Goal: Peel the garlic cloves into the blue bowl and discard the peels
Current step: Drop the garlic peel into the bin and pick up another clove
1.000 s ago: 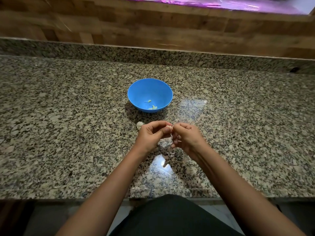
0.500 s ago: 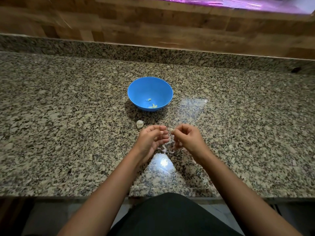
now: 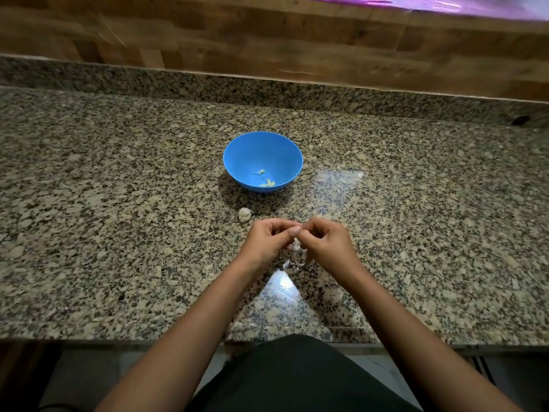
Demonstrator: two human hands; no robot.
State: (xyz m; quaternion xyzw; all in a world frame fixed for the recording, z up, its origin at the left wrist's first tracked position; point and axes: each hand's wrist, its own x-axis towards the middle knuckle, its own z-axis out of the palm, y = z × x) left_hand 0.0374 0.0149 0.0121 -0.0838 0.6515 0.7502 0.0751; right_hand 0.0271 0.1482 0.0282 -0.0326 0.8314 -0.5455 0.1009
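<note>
Head view, left hand [image 3: 269,237] and right hand [image 3: 325,243] together, curled fingers [image 3: 292,231] pinching garlic clove [image 3: 297,246]

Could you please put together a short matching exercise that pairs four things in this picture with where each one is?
Things:
1. blue bowl
2. peeled cloves
3. garlic piece
4. loose peels

Places:
A. on the counter under the two hands
B. inside the bowl, at its bottom
C. on the counter just in front of the bowl, left of the hands
D. on the granite counter, beyond the hands

Pairs: 1-D, 2-B, 3-C, 4-A
</note>
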